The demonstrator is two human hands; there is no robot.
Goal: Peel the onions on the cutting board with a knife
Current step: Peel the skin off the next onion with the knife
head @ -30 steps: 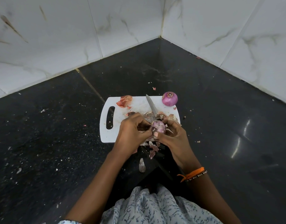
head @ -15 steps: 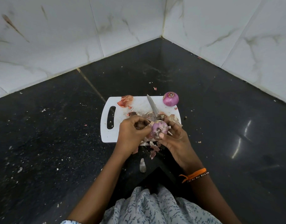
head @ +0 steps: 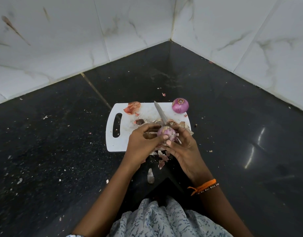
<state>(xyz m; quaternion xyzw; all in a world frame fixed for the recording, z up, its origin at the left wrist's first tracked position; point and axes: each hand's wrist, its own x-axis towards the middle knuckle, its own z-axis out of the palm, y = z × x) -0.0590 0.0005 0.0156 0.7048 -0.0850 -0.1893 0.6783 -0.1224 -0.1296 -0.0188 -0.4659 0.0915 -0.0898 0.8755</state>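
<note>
progress looks close to halfway, judging by how things lie. one peeled onion (head: 180,105) sits bare and glossy at the far right corner of the white cutting board (head: 128,144), clear of the hands. a second onion (head: 166,133) is held just above the board's near edge, mostly purple-white, with dry strips hanging off its right side. the left hand (head: 141,144) has its fingers curled round the onion, thumb pressed on its front; the right hand (head: 185,147) cups it from the other side, thumb on the skin. the knife (head: 160,113) pokes out beyond the hands, blade over the board; which hand holds its handle i cannot tell. loose peels (head: 132,107) litter the board and the dark worktop (head: 61,151). left to do: the last strips.
</note>
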